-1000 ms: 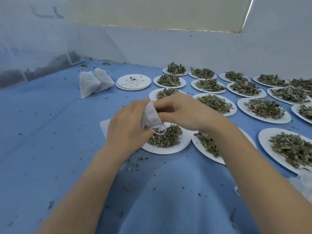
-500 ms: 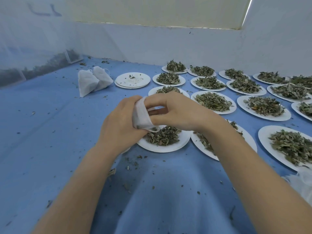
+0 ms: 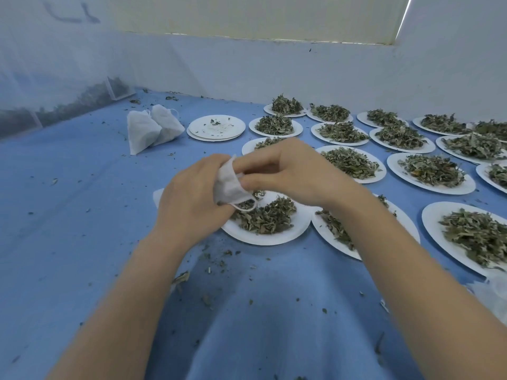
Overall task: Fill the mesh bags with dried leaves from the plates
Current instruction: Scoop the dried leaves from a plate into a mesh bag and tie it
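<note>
**Two bags filled, one in hand, most plates left**

While I hold a mesh bag (image 3: 229, 185) above the near plate (image 3: 267, 234), the count stands early. My left hand (image 3: 192, 198) grips the bag's body, and my right hand (image 3: 285, 171) pinches its mouth with curled fingers (image 3: 248, 185), seemingly to spread it open. I cannot tell how much is inside; it looks slack. Two filled bags (image 3: 153, 127) lie on the blue desk (image 3: 82, 215) at about 10 o'clock, just beside a stack of emptied plates (image 3: 216, 127) at 11 o'clock. From 12 round to 3 o'clock, well over a dozen plates still carry leaves (image 3: 430, 171), so I judge most of the job remains. The near plate's pile (image 3: 263, 218) looks partly drawn down.
</note>
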`<state>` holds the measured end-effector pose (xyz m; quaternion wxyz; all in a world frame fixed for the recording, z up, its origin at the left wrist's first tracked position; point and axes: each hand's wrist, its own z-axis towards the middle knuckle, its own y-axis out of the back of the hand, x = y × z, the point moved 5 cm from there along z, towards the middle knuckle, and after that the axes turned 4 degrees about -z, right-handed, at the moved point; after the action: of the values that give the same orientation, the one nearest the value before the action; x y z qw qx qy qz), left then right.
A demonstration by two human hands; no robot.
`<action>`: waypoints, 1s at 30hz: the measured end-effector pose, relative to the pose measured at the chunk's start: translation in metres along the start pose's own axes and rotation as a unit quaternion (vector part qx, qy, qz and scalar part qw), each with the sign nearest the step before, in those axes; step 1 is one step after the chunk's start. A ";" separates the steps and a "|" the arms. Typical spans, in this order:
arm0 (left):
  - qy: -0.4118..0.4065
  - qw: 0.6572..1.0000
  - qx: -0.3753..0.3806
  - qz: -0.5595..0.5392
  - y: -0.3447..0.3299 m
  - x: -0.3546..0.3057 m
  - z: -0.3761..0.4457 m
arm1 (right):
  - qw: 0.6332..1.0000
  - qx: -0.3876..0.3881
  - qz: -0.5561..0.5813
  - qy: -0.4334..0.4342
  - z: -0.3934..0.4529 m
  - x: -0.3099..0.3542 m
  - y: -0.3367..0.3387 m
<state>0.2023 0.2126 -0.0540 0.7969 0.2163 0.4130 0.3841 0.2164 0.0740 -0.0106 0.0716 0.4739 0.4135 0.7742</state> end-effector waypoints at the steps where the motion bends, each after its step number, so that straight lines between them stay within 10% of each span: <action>1: 0.007 1.000 0.002 0.018 0.001 0.003 0.001 | 1.000 -0.019 0.022 -0.003 -0.002 -0.003 0.009; 9: 0.054 0.997 0.032 0.042 0.002 0.014 0.001 | 0.906 0.201 -0.315 -0.200 -0.011 -0.059 0.003; 30: 0.043 0.995 0.068 0.056 -0.007 0.011 0.000 | 0.964 -0.001 -0.247 -0.098 -0.003 -0.051 0.021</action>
<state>0.2088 0.2172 -0.0638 0.7391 0.2759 0.4594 0.4082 0.2478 0.0332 -0.0312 0.3013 0.4307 0.5076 0.6827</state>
